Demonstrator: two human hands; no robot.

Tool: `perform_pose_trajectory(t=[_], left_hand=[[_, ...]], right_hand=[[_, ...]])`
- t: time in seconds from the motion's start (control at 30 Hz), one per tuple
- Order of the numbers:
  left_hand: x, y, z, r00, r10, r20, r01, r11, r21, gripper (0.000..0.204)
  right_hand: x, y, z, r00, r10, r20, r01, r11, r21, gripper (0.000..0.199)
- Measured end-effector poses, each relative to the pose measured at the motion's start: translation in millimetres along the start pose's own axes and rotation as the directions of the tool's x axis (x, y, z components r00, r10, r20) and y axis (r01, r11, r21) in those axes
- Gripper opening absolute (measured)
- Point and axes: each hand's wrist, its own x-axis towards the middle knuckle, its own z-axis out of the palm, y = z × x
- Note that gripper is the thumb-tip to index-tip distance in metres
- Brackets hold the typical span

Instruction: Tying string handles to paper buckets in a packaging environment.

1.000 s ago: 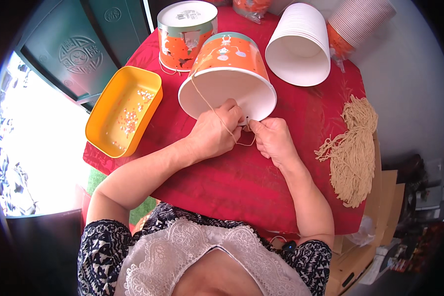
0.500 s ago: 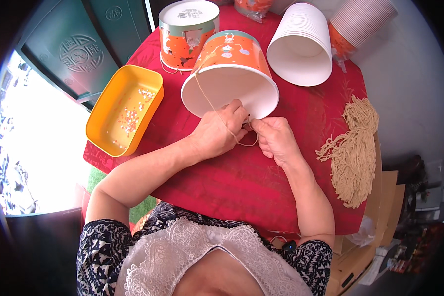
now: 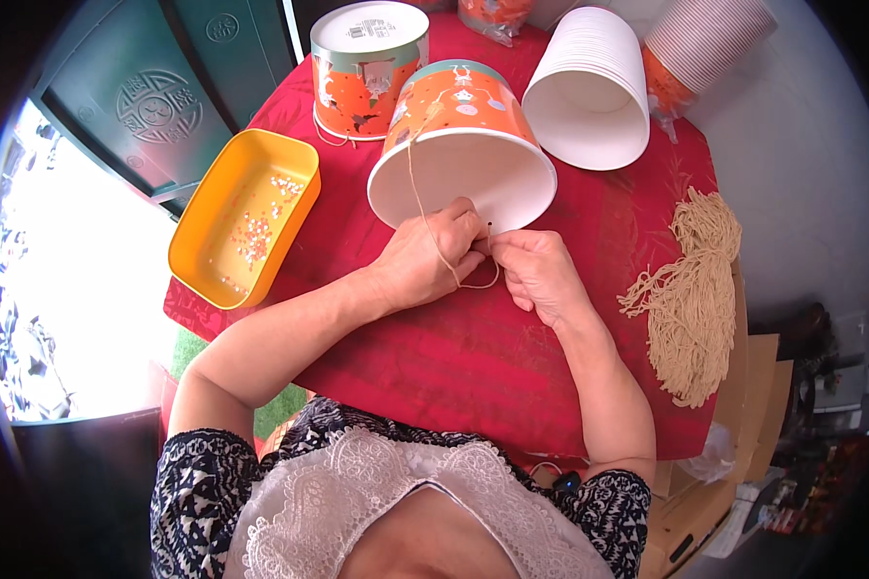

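Little changed since the earlier frame: left hand (image 3: 425, 262) and right hand (image 3: 536, 275) remained together at the rim of the tipped bucket (image 3: 463, 145), mid-tabletop toward its far edge. Both pinched shut on the string (image 3: 425, 207), looped between them and running up over the bucket. Wrists rested on the red cloth (image 3: 454, 357).

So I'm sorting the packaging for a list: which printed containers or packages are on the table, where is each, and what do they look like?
Paper bucket: on its side at the hands, orange print, teal rim band, white inside.
Second bucket: behind it, upside down, orange with white base.
Stack of white buckets: far right, on its side.
Bagged stack of cups: far right corner, orange and white.
Yellow tray: left, rectangular, unprinted.
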Motion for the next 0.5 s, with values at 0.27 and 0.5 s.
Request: perform_pose_trajectory(t=[0.27,0.5], left_hand=[[-1.8,-4.7,0.3,0.999,-0.031,-0.010,0.031,0.999,-0.028,0.028],[-1.1,-6.5,1.4,0.999,-0.038,0.016,0.039,0.999,-0.027,0.025]], right_hand=[[0.6,3.9,3.3,0.995,-0.054,-0.087,0.048,0.997,-0.063,0.023],[1.2,1.2,15.1,0.978,-0.129,-0.167,0.094,0.974,-0.205,0.033]])
